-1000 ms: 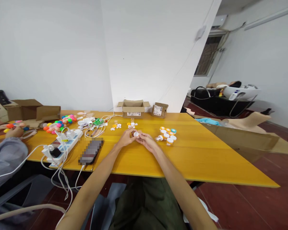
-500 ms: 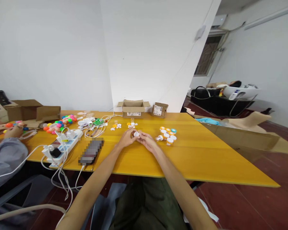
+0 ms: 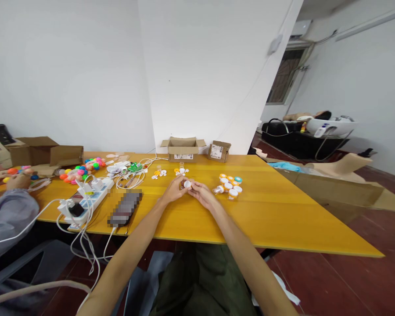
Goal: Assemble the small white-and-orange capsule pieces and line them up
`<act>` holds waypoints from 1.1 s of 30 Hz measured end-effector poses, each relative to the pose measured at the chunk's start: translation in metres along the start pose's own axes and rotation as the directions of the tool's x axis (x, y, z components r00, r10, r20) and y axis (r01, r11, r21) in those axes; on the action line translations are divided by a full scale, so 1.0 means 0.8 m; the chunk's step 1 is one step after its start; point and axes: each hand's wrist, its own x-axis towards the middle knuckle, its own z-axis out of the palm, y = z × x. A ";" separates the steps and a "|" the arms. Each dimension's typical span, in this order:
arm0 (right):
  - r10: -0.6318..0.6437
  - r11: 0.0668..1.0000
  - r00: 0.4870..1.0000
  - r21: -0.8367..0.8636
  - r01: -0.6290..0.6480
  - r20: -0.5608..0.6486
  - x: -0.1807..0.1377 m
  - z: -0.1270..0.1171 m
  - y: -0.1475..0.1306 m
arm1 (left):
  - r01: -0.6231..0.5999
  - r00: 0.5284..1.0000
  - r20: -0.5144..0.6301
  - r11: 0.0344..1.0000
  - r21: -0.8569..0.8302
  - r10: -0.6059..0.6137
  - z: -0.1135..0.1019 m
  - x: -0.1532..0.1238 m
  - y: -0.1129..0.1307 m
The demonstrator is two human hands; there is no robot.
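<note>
White cap [image 3: 187, 184] | between left hand [image 3: 174, 190] and right hand [image 3: 201, 194] | both gripping it

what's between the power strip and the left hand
In the head view, a dark phone lies on the table between the power strip and the left hand.

Here's the left hand [image 3: 174, 192] and the right hand [image 3: 201, 193], both gripping a small white round piece [image 3: 187, 184] over the yellow table [image 3: 283, 219]! Lidded jars [image 3: 232, 192] cluster to the right, an open carton [image 3: 183, 151] stands behind, and far left a co-worker's hand [image 3: 19, 181] handles colourful balls [image 3: 12, 171].
</note>
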 end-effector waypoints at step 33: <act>0.008 0.999 1.000 -0.041 -0.007 0.028 -0.004 0.007 -0.002 | 0.166 0.958 -0.225 0.984 -0.059 -0.175 -0.013 0.005 -0.018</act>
